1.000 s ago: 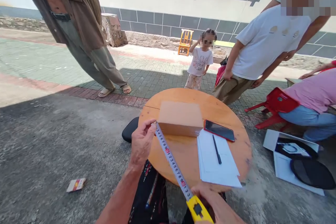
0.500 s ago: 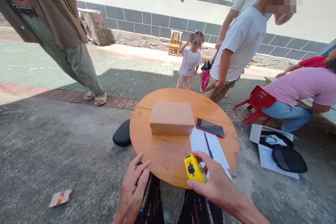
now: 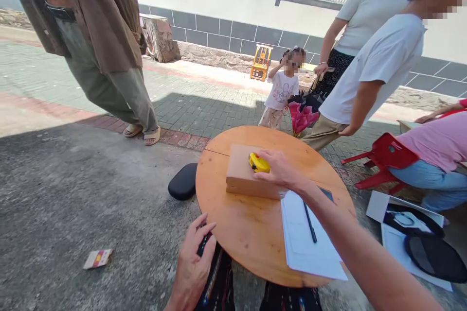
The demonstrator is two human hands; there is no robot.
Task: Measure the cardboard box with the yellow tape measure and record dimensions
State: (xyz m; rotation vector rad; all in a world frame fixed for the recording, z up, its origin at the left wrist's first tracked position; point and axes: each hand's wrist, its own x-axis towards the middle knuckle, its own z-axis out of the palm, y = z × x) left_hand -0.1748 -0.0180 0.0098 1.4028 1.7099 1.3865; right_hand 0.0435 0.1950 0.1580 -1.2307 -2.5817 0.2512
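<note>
My right hand (image 3: 279, 169) grips a yellow tape measure (image 3: 260, 163) over the top of a brown cardboard box (image 3: 237, 165). Whether the tape measure touches the box I cannot tell. The box rests on a round wooden table (image 3: 251, 248). Near the table's front left edge, my left hand (image 3: 195, 257) is empty, its fingers apart. White paper sheets (image 3: 297, 233) lie to the right of the box with a black pen (image 3: 310, 223) on them. Beneath my right forearm, a phone (image 3: 326, 195) is partly hidden.
A black case (image 3: 183, 182) is on the ground left of the table, and a small carton (image 3: 98, 259) lies farther down. People stand beyond the table; one sits on a red chair (image 3: 388, 160) at right. An open white box (image 3: 379, 206) and a black pouch (image 3: 436, 257) lie below.
My right hand has carried the tape measure forward from the table's front edge to above the box. My left hand stays low. The view has shifted left.
</note>
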